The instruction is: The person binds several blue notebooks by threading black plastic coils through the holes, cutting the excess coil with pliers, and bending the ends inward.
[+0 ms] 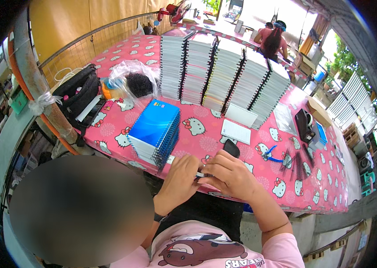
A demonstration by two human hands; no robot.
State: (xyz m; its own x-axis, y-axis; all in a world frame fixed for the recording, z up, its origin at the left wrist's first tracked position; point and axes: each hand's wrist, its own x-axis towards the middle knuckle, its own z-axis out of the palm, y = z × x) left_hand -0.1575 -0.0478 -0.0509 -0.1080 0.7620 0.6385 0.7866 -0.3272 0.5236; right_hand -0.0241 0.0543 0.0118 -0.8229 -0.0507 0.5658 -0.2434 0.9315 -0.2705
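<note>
My left hand (pixel 180 177) and my right hand (pixel 232 177) meet at the table's near edge, fingers closed. Between their fingertips shows a small white and dark piece (pixel 200 175), mostly hidden, so its kind cannot be made out. Just left of my left hand stands a stack of blue-covered spiral notebooks (pixel 155 120), the coils on its right side. Beyond my right hand lies a black phone-like object (pixel 232 148). Behind that, a spiral notebook (pixel 236 131) lies open on white pages. Farther right are blue-handled pliers (pixel 272 155) and loose dark binding coils (pixel 298 165).
Tall stacks of spiral-bound books (pixel 211 76) line the far side of the pink patterned table (pixel 197 145). A black bag (pixel 78 100) and a clear plastic bag (pixel 126 73) sit at left. A tape dispenser (pixel 304 125) stands at right. Another person (pixel 273 41) is at a farther table.
</note>
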